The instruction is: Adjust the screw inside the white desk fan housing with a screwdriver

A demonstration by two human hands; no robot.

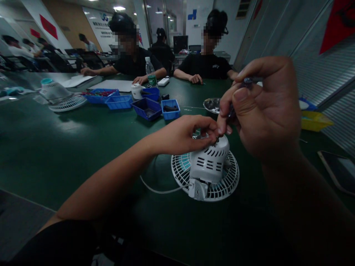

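A small white fan (pixel 210 159) lies with its round grille (pixel 180 166) down on the dark green table, its slotted motor housing facing up. My right hand (pixel 266 107) is closed around a screwdriver (pixel 232 110) with a dark, see-through handle, tilted down toward the top of the housing. At that same spot my left hand (pixel 191 135) pinches with thumb and fingertips; what is between them is too small to make out. From the clip-like base (pixel 198 189) of the fan a white cord (pixel 163 192) curves away to the left.
Several blue bins (pixel 146 109) stand across the table beside a water bottle (pixel 151 74). A metal dish (pixel 212 105) sits behind the fan. To the right are a yellow bin (pixel 316 121) and a phone (pixel 340 170). Another fan (pixel 59 94) lies far left. Two people sit opposite.
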